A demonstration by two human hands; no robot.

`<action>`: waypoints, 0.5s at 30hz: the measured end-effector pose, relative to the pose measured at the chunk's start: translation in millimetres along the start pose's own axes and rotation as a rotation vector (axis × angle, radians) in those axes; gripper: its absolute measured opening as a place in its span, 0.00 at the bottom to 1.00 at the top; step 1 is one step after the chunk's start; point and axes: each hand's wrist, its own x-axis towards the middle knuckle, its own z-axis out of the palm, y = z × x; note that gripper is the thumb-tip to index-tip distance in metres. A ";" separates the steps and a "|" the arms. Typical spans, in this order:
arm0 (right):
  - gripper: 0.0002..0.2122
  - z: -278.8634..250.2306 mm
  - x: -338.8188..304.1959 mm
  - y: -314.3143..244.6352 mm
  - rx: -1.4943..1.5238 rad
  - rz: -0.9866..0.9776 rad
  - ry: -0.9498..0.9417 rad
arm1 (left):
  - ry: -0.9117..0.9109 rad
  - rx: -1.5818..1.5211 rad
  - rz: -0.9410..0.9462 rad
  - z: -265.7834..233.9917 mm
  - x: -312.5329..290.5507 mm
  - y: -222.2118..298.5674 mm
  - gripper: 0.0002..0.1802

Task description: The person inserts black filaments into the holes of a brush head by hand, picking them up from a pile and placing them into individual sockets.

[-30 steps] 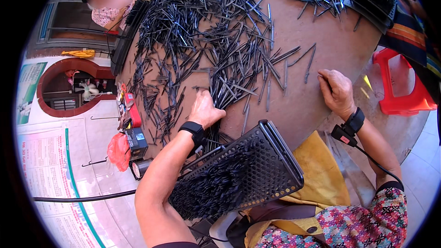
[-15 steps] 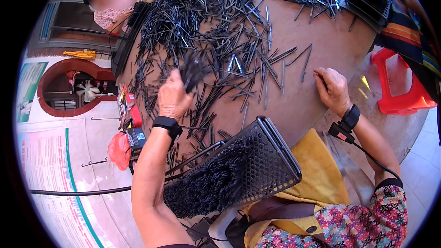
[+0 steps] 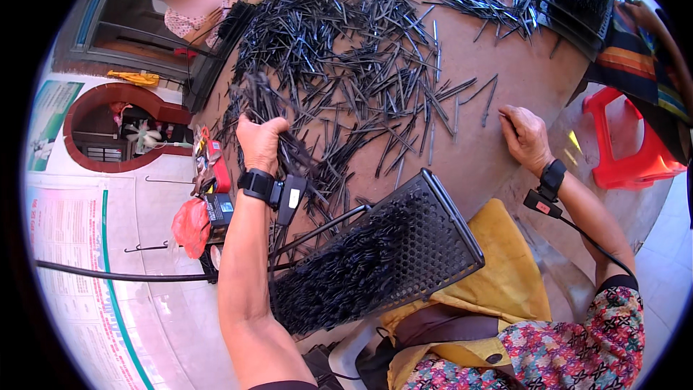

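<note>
Person at a round table, seen from above, left to right. At the far left, a printed poster (image 3: 72, 245) covers the wall below a round opening (image 3: 70, 126) with a red-brown rim, inside which a white fan (image 3: 144, 136) shows. Next to these, a second person in a patterned shirt (image 3: 182, 25) sits beyond the table, and a red plastic bag (image 3: 191, 227) hangs near the table's left edge. The left hand (image 3: 258, 143), with a black strap at its wrist, is closed around a bundle of thin dark sticks (image 3: 267, 103), raised above the table's left side; the bundle is blurred, so its limit against the sticks behind cannot be told. Beyond the hand, a large loose pile (image 3: 310, 36) of similar sticks spreads across the table (image 3: 541, 72). In the lower middle, a black tray with holes (image 3: 433, 238) stands tilted before the person, its left part packed with dark stick ends. To its right lies a yellow cloth (image 3: 505, 267). The right hand (image 3: 527, 139), also strapped, is curled narrow into a loose fist over the table's bare right side. At the far right, another filled rack (image 3: 570, 30) stands at the table's edge, with a red stool (image 3: 639, 173) below.
</note>
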 end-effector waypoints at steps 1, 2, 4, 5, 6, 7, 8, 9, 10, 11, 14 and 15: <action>0.04 -0.1 0.1 0.3 -0.002 -0.001 0.004 | -0.020 -0.154 -0.057 -1.5 -1.9 5.1 0.21; 0.04 -1.0 0.9 0.1 0.000 0.023 -0.024 | -0.018 -0.291 -0.097 -4.7 -0.1 3.7 0.18; 0.04 -3.7 3.3 0.5 0.002 0.073 -0.078 | -0.022 -0.460 -0.181 -9.9 2.0 4.0 0.12; 0.04 -4.9 4.8 1.4 0.041 0.112 -0.109 | -0.027 -0.492 -0.225 -11.5 1.6 6.3 0.09; 0.04 -6.1 6.9 2.5 0.079 0.152 -0.138 | -0.033 -0.524 -0.269 -13.3 0.7 9.0 0.06; 0.03 -7.5 9.8 2.3 0.116 0.192 -0.171 | -0.037 -0.570 -0.276 -13.6 -1.0 10.6 0.04; 0.03 -8.7 13.3 0.8 0.156 0.250 -0.192 | -0.042 -0.617 -0.282 -13.3 -3.0 12.9 0.02; 0.03 -9.7 17.5 -1.9 0.195 0.309 -0.212 | -0.048 -0.663 -0.287 -12.6 -4.7 14.8 0.03; 0.03 -10.4 21.9 -6.3 0.236 0.368 -0.233 | -0.037 -0.695 -0.285 -12.1 -6.2 15.4 0.03; 0.03 -11.1 26.5 -12.0 0.265 0.362 -0.220 | -0.026 -0.727 -0.282 -11.1 -7.5 15.3 0.03; 0.04 -7.1 41.9 -33.3 0.377 0.346 -0.173 | 0.004 -0.805 -0.270 -8.8 -13.3 17.3 0.04; 0.04 -8.0 47.4 -42.9 0.411 0.371 -0.174 | -0.018 -0.836 -0.268 -7.7 -15.1 20.3 0.04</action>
